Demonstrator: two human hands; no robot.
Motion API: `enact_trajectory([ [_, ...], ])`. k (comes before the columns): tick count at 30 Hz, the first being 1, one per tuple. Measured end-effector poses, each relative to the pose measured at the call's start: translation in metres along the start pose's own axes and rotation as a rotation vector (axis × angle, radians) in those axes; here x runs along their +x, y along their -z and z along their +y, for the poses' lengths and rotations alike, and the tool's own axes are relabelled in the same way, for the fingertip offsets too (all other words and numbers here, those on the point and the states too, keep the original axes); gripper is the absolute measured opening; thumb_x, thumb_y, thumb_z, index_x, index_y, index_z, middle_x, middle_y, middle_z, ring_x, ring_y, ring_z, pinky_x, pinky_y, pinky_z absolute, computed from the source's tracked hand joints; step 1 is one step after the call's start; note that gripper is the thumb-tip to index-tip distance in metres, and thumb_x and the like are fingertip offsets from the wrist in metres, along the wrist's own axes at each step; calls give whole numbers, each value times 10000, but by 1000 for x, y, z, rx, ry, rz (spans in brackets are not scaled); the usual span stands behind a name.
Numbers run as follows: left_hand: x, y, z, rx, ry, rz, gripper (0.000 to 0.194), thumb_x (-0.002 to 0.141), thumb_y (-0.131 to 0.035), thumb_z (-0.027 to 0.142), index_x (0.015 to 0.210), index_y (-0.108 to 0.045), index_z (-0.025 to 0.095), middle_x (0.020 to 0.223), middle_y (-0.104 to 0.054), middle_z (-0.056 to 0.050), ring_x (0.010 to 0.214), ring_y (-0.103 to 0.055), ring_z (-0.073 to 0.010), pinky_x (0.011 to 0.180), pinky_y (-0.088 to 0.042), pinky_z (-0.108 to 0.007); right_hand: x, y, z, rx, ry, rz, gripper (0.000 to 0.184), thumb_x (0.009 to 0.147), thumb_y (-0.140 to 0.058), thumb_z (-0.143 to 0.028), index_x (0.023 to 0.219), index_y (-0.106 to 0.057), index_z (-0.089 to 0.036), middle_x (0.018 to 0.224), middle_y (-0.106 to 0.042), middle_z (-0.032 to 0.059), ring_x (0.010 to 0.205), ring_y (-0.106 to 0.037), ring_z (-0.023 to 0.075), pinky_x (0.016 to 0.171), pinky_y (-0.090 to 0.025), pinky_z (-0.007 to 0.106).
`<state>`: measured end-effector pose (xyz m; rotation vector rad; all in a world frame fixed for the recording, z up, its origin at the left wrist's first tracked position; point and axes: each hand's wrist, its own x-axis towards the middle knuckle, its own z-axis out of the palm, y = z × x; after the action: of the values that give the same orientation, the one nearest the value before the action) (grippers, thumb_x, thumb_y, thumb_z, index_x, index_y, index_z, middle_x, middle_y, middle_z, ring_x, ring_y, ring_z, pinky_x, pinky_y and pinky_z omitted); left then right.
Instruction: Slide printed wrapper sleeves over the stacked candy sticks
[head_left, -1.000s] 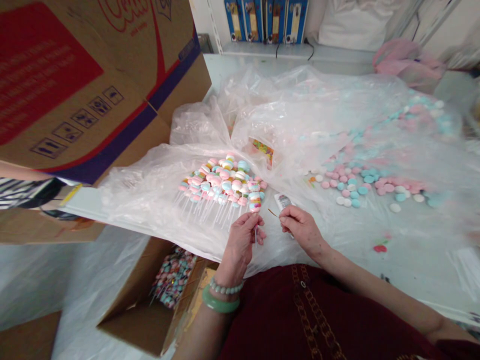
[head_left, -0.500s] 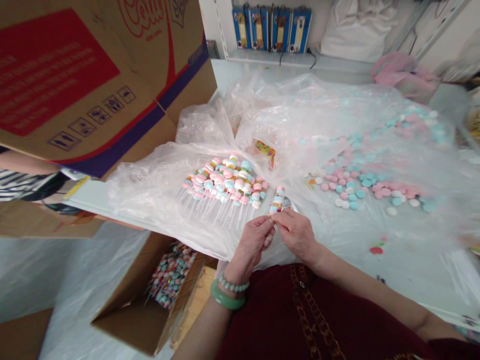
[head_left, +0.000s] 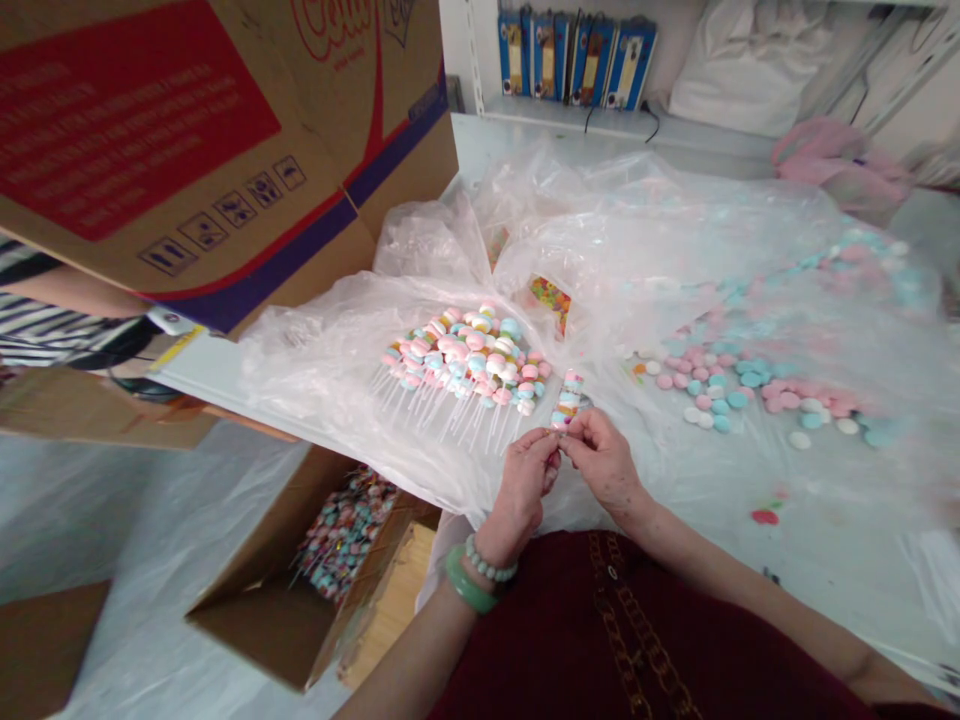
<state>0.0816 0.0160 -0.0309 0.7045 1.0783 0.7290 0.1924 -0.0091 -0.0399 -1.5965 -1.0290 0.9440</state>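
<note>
My left hand (head_left: 529, 475) and my right hand (head_left: 602, 462) meet at the table's front edge, fingertips pinched together. Between them they grip the lower end of a wrapped candy lollipop (head_left: 570, 393), whose pink, white and blue pieces point away from me in a clear printed wrapper. Its stick is hidden by my fingers. Just left of it lies a pile of unwrapped candy lollipops (head_left: 472, 350), white sticks toward me, on clear plastic sheeting (head_left: 322, 340). Loose pink, blue and white candies (head_left: 720, 385) are scattered to the right.
A large cardboard carton (head_left: 300, 240) stands at the left, with a person's arm (head_left: 90, 292) behind it. Below the table edge, an open box (head_left: 255, 620) holds many wrapped lollipops. Blue binders (head_left: 551, 58) and a white bag (head_left: 750, 65) sit on the back shelf.
The view has shifted slightly, so the scene appears farther right. Both hands stay pinched at the lollipop's lower end, with the right fingers slightly rearranged.
</note>
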Motion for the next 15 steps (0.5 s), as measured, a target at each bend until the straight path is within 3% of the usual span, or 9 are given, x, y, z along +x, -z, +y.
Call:
enact_trajectory([
  [4,2,1,-2,-8,-22,-32,289,725,-624,376,613,-451,173,479,-375,83,357,-230,-25,358,-120,-192,5,3,-4,345,-261,-142,208,647,-682,-282,701,-502,-195,511,-461,-86,441,-391,75,435,-275,207],
  [7,4,4,0,-1,-40,-78,322,727,-642,415,628,-459,168,480,-369,86,368,-232,-25,361,-118,-190,9,7,-4,469,-367,-226,211,610,-703,-264,738,-561,-174,513,-482,-80,416,-357,58,412,-236,201],
  [10,3,10,5,-10,59,-183,328,706,-666,416,630,-473,161,454,-330,96,361,-197,-20,363,-92,-193,10,15,-5,444,-337,-300,230,583,-716,-211,783,-612,-163,547,-505,-76,445,-369,51,427,-253,190],
  [15,-1,30,14,73,383,-612,334,610,-727,415,685,-583,123,423,-428,64,313,-222,-17,345,-68,-203,-6,26,-9,265,-150,-605,268,644,-728,-254,888,-668,-163,688,-618,-22,551,-491,87,507,-378,209],
])
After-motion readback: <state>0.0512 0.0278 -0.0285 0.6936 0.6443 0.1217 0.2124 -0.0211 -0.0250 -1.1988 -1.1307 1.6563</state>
